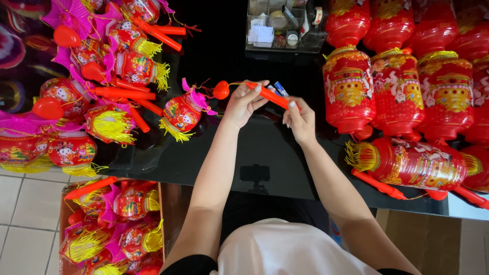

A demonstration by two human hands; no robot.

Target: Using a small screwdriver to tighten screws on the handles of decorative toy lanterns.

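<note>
Over a black table (265,153), both my hands hold one orange plastic handle stick (272,97). My left hand (243,103) grips its upper left end, and my right hand (300,121) pinches its lower right end. A thin cord runs from the stick to a small red heart (221,89) and a small red lantern (182,113) with pink frills and a yellow tassel, which lies on the table to the left. Two small batteries (278,89) lie just behind the stick.
A heap of small lanterns (97,76) with orange sticks covers the table's left. Large red cylinder lanterns (397,91) crowd the right side. A clear organiser box (283,25) stands at the back. A cardboard box (109,229) of small lanterns sits on the floor at lower left.
</note>
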